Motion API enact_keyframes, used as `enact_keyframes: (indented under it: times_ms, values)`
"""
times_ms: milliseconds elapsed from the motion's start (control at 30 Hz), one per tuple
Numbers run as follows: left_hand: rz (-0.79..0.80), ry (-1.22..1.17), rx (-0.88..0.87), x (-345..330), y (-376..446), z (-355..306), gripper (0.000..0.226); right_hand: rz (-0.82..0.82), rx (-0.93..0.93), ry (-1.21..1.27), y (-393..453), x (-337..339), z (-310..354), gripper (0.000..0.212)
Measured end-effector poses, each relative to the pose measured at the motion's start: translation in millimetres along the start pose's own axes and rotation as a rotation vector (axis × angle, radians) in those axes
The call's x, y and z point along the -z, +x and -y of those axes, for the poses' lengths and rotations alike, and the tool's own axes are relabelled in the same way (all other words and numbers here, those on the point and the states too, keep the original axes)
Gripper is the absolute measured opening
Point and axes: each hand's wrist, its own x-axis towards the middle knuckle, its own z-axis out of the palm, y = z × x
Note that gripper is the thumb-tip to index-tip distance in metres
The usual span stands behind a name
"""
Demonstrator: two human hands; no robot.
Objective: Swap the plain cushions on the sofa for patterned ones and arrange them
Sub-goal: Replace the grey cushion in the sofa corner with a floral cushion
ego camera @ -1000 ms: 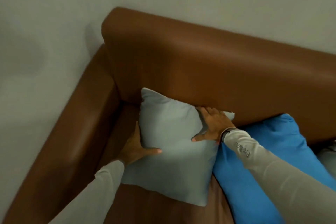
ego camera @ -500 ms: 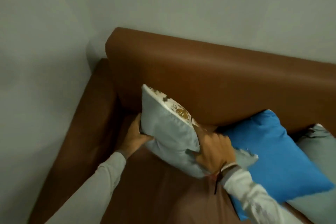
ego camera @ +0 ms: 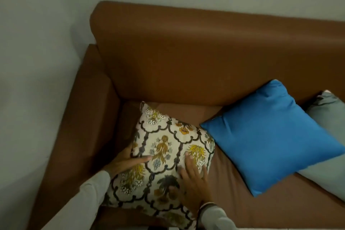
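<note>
A patterned cushion (ego camera: 166, 147), cream with dark scrolls and yellow flowers, lies face up on the seat of the brown sofa (ego camera: 186, 58), near its left armrest. My left hand (ego camera: 127, 160) grips the cushion's left edge, thumb on top. My right hand (ego camera: 192, 185) lies flat on the cushion's lower right part, fingers spread. A plain blue cushion (ego camera: 270, 136) leans against the backrest to the right. Beside it sits a plain grey cushion (ego camera: 328, 117), partly under the blue one and cut off by the frame edge.
The sofa's left armrest (ego camera: 82, 121) runs along a pale wall (ego camera: 37, 43). Bare seat leather (ego camera: 224, 183) shows between the patterned and blue cushions.
The cushion showed its plain grey side against the backrest; both hands have turned it over and pulled it down onto the seat, patterned side up. The view has shifted back.
</note>
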Motion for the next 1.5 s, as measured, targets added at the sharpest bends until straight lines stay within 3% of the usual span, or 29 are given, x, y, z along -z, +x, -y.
enact_keyframes:
  times_ms: [67, 133, 200, 300, 467, 567, 633, 733, 800, 867, 933, 1000, 1100, 1167, 1267, 1500]
  values:
    - [-0.102, -0.064, -0.025, -9.8, 14.8, 14.7, 0.114, -0.094, -0.22, 0.349, 12.8, -5.8, -22.2, 0.091]
    - [-0.17, -0.112, -0.028, -14.3, 28.3, 18.0, 0.108, -0.147, -0.523, 0.866, 32.1, 3.0, -46.0, 0.113]
    - [-0.202, -0.135, -0.07, -11.0, 34.4, 16.3, 0.089, -0.022, -0.649, 1.254, 49.0, 12.7, -61.9, 0.106]
    - [-0.27, -0.118, -0.195, -9.2, 27.8, 1.6, 0.097, 0.017, -0.586, 1.284, 51.0, 14.0, -61.5, 0.072]
    - [-0.258, 0.047, -0.506, 17.1, -13.9, -75.2, 0.11, -0.391, -0.519, 1.367, 33.5, 34.8, -38.1, 0.099]
    - [-0.282, 0.192, -0.704, 46.4, -40.4, -136.8, 0.118, -0.49, -0.486, 1.354, 43.8, 73.3, -16.1, 0.115]
    - [-0.327, 0.251, -0.781, 64.0, -51.4, -172.5, 0.121, -0.536, -0.434, 1.342, 64.9, 100.2, -8.3, 0.113]
    - [-0.414, 0.342, -0.821, 76.7, -50.5, -208.3, 0.127, -0.551, -0.364, 1.267, 102.4, 126.7, -8.2, 0.103]
    - [-0.468, 0.44, -0.817, 74.7, -41.8, -219.5, 0.129, -0.523, -0.386, 1.198, 118.0, 137.9, -10.6, 0.11]
    - [-0.502, 0.565, -0.779, 68.2, -31.1, -215.1, 0.127, -0.572, -0.401, 0.992, 124.6, 149.3, -14.3, 0.132]
    - [-0.559, 0.702, -0.712, 61.2, -21.8, -197.6, 0.121, -0.626, -0.375, 0.596, 128.5, 164.4, -21.9, 0.144]
    - [-0.655, 0.758, -0.688, 55.6, -15.4, -173.3, 0.114, -0.63, -0.241, 0.235, 134.2, 181.1, -30.1, 0.141]
    - [-0.692, 0.853, -0.704, 57.6, -5.5, -150.3, 0.126, -0.467, -0.043, -0.01, 148.7, 203.7, -40.2, 0.138]
    - [-0.69, 0.926, -0.723, 63.8, 3.8, -147.2, 0.136, -0.336, -0.029, -0.022, 158.6, 207.8, -46.8, 0.141]
    - [-0.712, 0.944, -0.739, 71.0, 17.1, -156.9, 0.139, -0.294, -0.059, 0.068, 172.6, 206.2, -56.5, 0.144]
    - [-0.682, 0.861, -0.773, 75.6, 14.0, -167.5, 0.108, -0.487, 0.096, -0.002, 179.1, 214.8, -46.9, 0.117]
